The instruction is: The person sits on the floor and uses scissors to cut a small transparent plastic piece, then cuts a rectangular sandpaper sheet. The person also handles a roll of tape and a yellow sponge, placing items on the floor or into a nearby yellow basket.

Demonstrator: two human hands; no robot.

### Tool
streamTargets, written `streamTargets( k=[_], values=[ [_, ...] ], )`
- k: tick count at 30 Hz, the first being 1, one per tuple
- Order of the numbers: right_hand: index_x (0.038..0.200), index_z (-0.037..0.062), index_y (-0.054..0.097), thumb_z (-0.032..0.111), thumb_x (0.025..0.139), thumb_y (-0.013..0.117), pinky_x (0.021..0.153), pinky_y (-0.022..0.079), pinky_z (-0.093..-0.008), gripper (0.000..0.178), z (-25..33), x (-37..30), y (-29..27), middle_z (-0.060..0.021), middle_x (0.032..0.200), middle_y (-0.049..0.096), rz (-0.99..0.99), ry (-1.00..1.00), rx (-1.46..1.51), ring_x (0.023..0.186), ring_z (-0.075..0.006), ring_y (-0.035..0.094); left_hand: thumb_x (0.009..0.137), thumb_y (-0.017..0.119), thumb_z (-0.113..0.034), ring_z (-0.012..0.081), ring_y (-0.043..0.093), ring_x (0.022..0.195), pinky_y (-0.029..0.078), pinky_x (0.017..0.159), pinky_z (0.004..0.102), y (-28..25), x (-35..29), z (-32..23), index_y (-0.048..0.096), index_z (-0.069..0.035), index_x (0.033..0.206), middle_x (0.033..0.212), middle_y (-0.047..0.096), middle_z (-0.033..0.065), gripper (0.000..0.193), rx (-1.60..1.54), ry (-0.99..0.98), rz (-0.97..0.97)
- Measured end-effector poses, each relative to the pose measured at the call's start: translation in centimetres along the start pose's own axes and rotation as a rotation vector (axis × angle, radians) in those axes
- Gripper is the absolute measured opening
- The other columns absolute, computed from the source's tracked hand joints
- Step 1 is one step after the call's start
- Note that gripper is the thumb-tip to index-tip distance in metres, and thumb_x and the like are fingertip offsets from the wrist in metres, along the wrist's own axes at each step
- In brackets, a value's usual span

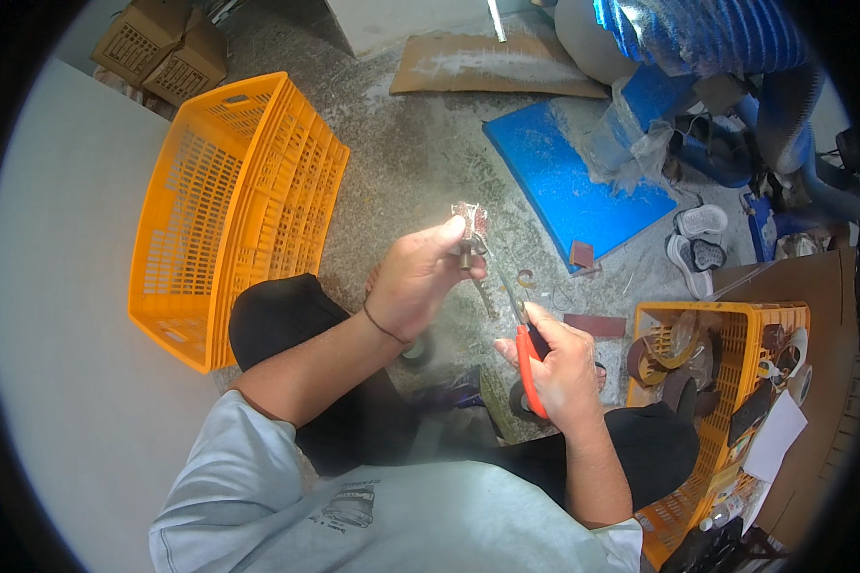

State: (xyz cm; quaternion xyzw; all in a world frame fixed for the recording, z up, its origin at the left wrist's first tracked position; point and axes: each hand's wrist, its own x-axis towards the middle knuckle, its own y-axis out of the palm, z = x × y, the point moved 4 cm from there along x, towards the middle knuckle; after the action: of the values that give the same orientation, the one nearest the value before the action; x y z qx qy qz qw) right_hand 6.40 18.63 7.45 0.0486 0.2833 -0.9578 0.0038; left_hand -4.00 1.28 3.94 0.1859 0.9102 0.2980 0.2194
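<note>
My left hand [413, 279] is closed, its thumb and fingers pinching a small reddish-brown piece with ragged pale edges [471, 218]. A short metal cylinder [465, 257] shows just below that piece, by the fingers. My right hand [566, 361] grips a pair of red-handled scissors [528, 368]. The scissors' long blades point up and left. One blade reaches close to the held piece; whether it touches cannot be made out. Both hands are raised in front of me, above the floor between my dark-trousered legs.
Yellow plastic crates [222, 215] stand at the left. Another yellow crate [726, 329] at the right bears tape rolls and abrasive scraps. A blue board [573, 181] lies ahead on the dusty floor, with a brown strip [594, 326] nearer and shoe soles [695, 263] at the right.
</note>
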Motion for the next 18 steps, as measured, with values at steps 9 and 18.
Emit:
streamTargets(
  k=[9,18],
  values=[
    [0.124,-0.0005,0.062,0.013,0.079,0.083,0.067,0.052,-0.0358,0.051,0.1,-0.1,0.8,-0.0165,0.096,0.067,-0.093,0.033,-0.153,0.076,-0.0230,0.065,0.102,0.056,-0.029,0.0131,0.060,0.084,0.051,0.082,0.0307,1.1,-0.1,-0.7,0.065,0.001,0.109,0.093,0.064,0.0044,0.031,0.199,0.121,-0.130],
    [0.120,0.0001,0.063,0.014,0.087,0.075,0.067,0.051,-0.0400,0.038,0.0,-0.2,0.5,-0.0217,0.086,0.067,-0.056,-0.020,-0.178,0.075,-0.0326,0.067,0.101,0.058,-0.026,0.0115,0.061,0.085,0.051,0.083,0.0293,1.0,-0.4,-0.5,0.065,0.001,0.110,0.094,0.065,0.0031,0.029,0.266,0.239,-0.123]
  ],
)
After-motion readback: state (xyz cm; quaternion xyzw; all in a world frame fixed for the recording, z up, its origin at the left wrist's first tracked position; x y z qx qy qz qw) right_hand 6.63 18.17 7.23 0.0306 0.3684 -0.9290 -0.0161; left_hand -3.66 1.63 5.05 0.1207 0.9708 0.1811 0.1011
